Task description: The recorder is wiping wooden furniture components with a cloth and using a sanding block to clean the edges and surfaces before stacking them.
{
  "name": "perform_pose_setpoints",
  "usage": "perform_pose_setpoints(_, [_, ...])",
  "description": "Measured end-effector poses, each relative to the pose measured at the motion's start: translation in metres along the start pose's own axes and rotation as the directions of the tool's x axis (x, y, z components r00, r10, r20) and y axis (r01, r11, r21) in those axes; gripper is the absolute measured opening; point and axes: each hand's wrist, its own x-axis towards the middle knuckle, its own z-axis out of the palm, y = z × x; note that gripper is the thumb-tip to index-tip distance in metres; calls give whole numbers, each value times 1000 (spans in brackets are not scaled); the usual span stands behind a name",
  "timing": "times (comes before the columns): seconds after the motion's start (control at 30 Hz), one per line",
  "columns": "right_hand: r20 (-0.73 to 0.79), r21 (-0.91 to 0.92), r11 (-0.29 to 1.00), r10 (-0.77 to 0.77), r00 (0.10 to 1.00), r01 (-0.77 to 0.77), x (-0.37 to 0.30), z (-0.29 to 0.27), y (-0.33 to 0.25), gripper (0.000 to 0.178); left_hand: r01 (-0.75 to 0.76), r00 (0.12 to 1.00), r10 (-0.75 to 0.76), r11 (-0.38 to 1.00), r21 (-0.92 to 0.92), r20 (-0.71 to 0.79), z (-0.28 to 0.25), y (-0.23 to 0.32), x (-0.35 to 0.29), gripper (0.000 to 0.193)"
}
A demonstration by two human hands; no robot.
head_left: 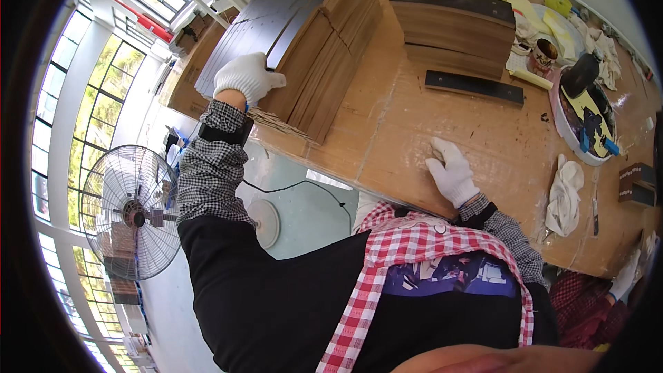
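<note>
Both my hands wear white knitted gloves. At the near left corner of a big stack of dark-topped boards (324,62), my left hand (247,79) is closed over a board's edge; its fingertips are partly hidden. My right hand (452,174) rests on the brown table (387,131) near its front edge, with the thumb and fingers apart and nothing held. Beyond it lies a single narrow dark strip (474,88), in front of a smaller stack of dark boards (452,31).
At the right stand a white tub (563,121) with a dark bottle (580,74) and a stained cup (542,56). A spare white glove (565,195), a knife (595,216) and a dark block (637,185) lie nearer. A co-worker's gloved hand (625,278) shows lower right; a fan (131,213) stands left.
</note>
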Motion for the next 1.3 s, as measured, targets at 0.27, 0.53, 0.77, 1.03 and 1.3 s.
perform_pose_setpoints(0.27, [-1,-74,997,15,1000,-15,-2,-2,-1,41,73,995,-69,996,57,-78,9,9,-3,53])
perform_pose_setpoints(0.53, [69,-132,991,32,997,-23,7,-8,-22,40,-181,947,170,983,-16,-273,30,51,-22,47])
perform_pose_setpoints(0.77, [38,-49,994,100,994,-98,6,-2,-12,40,-180,952,196,980,90,-233,39,47,2,54])
perform_pose_setpoints(1.03, [61,-124,988,105,993,-97,11,-4,-20,38,-254,934,291,948,-190,206,117,124,0,81])
perform_pose_setpoints(1.3, [47,-89,994,73,996,-69,7,-4,-14,37,-112,896,228,947,-303,381,168,165,33,100])
